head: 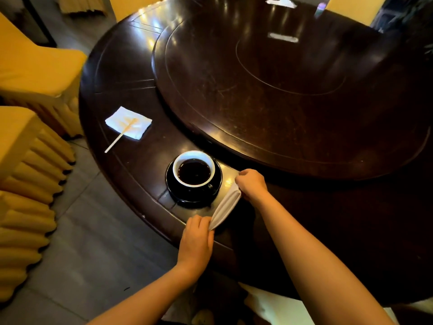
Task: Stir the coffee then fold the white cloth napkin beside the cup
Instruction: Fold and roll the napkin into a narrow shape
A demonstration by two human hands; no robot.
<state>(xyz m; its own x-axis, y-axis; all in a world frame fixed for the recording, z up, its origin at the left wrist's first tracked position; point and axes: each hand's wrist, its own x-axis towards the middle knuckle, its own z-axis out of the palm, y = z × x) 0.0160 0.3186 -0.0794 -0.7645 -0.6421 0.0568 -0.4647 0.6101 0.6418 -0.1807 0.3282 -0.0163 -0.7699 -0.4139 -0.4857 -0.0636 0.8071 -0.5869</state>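
Note:
A white cup of dark coffee (194, 171) stands on a black saucer (194, 194) near the front edge of the dark round table (131, 95). Just right of the saucer, the white cloth napkin (226, 205) is stretched into a narrow folded strip between my hands. My left hand (198, 240) pinches its near end at the table edge. My right hand (251, 184) grips its far end beside the saucer. A wooden stirrer (121, 135) lies on a white paper napkin (128, 122) to the left.
A large raised turntable (293, 90) fills the middle of the table behind the cup. Chairs in yellow covers (30, 146) stand to the left over a grey tiled floor (93, 242).

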